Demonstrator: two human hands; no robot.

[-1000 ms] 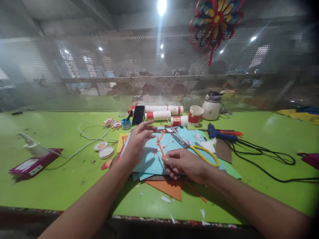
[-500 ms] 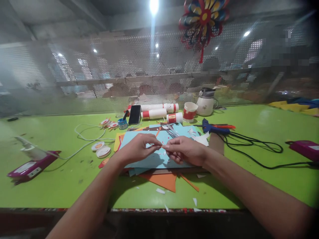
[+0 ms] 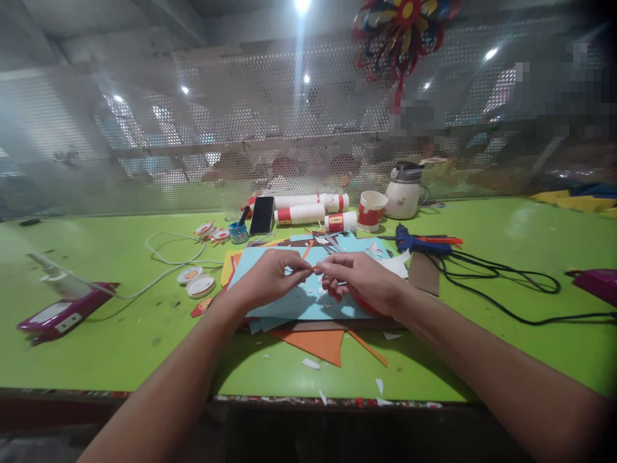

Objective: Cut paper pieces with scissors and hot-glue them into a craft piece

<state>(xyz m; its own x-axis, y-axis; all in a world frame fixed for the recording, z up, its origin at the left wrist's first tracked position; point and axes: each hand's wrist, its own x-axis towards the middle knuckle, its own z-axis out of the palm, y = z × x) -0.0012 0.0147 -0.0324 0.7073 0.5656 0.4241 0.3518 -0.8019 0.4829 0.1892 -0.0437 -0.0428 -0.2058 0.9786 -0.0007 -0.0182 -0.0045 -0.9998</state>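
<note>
My left hand [image 3: 272, 276] and my right hand [image 3: 359, 278] meet fingertip to fingertip over a stack of light blue paper [image 3: 270, 308]. Between them, both pinch a tiny orange-red strip [image 3: 315, 269]; its material is too small to make out. The left thumb and forefinger are pressed together on one end, while the right thumb and forefinger close on the other. The right hand's lower fingers curl loosely beneath. Small white scraps lie on the blue sheet under the hands, and scissors [image 3: 332, 243] rest just behind them. Orange paper [image 3: 313, 344] sticks out at the front of the stack.
Behind the stack are a phone [image 3: 262, 215], a blue glue jar [image 3: 238, 232], white paper tubes [image 3: 301, 214], a red-banded cup [image 3: 371, 211] and a bottle [image 3: 403, 193]. A blue glue gun [image 3: 419, 243] with black cable lies right. Purple power strips [image 3: 67, 314] flank the table.
The view has shifted slightly, so table items sit a little higher and mostly further right. Both hands keep their pinch, and the orange-red strip shows more clearly between the fingertips.
</note>
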